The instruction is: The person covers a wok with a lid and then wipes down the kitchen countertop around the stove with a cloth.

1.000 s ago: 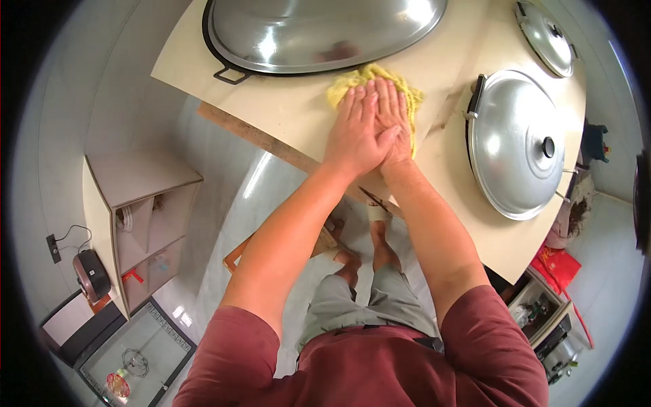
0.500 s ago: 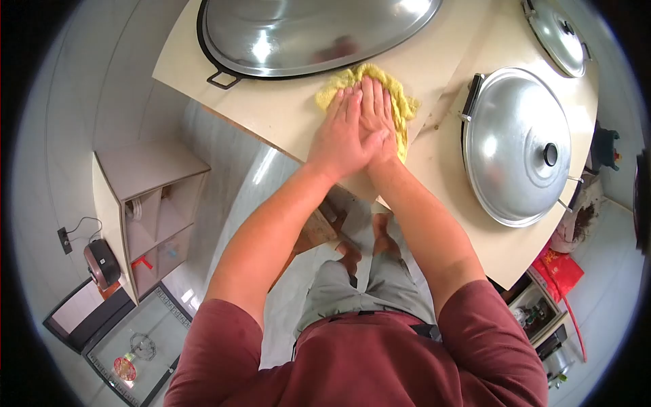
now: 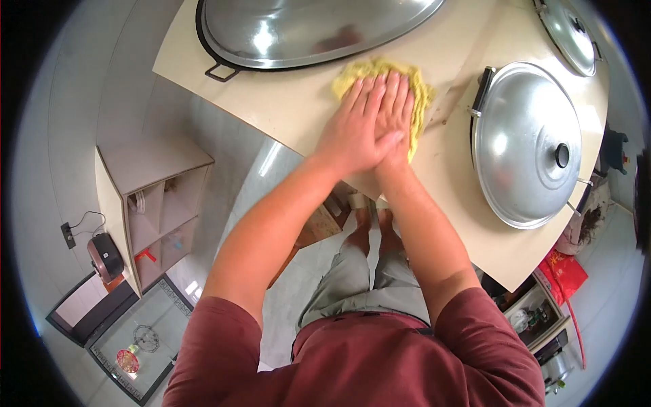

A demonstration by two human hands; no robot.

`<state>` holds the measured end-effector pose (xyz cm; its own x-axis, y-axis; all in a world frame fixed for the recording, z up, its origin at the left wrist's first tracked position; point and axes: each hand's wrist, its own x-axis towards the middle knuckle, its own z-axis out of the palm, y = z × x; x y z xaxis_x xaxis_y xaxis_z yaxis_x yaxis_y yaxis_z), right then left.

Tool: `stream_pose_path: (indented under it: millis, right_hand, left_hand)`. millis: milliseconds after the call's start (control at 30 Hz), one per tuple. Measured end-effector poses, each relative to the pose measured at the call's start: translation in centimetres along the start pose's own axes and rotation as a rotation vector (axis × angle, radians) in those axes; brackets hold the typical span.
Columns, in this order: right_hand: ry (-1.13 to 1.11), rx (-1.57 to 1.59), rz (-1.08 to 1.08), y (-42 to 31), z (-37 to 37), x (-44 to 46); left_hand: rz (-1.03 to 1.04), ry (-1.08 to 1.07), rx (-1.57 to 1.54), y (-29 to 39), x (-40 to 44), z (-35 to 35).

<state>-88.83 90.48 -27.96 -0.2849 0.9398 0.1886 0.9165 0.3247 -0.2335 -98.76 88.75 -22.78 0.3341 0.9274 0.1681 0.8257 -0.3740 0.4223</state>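
A crumpled yellow cloth (image 3: 422, 102) lies on the cream countertop (image 3: 271, 102), near its front edge. My right hand (image 3: 395, 108) lies flat on the cloth with its fingers stretched forward. Partly over it rests my left hand (image 3: 349, 132), palm down, its fingers also straight and its thumb across the back of the right hand. Neither hand grips the cloth; both press from above. Just beyond the cloth stands a large wok with a shiny metal lid (image 3: 305, 30) and a black rim.
To the right sits another lidded wok (image 3: 525, 149) with a black knob; a smaller lidded pan (image 3: 569, 37) is at the far right. A shelf cabinet (image 3: 156, 166) and a glass-topped table (image 3: 139, 346) stand at left. A wooden stool (image 3: 312, 234) is below the counter.
Both hands and the yellow cloth have slid a little to the right across the countertop, the left hand still over the right. My feet have shifted in view.
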Motion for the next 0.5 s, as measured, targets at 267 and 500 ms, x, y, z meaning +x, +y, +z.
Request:
stream_pose_path:
  millis: [267, 500]
  right_hand:
    - [-0.102, 0.055, -0.272, -1.8, -0.7, -2.2]
    - [0.053, 0.197, -0.298, -0.7, 0.5, -2.1]
  left_hand:
    - [-0.238, 0.006, -0.006, 0.5, -5.5, -1.2]
    - [-0.291, 0.046, 0.115, 2.6, -4.0, -0.6]
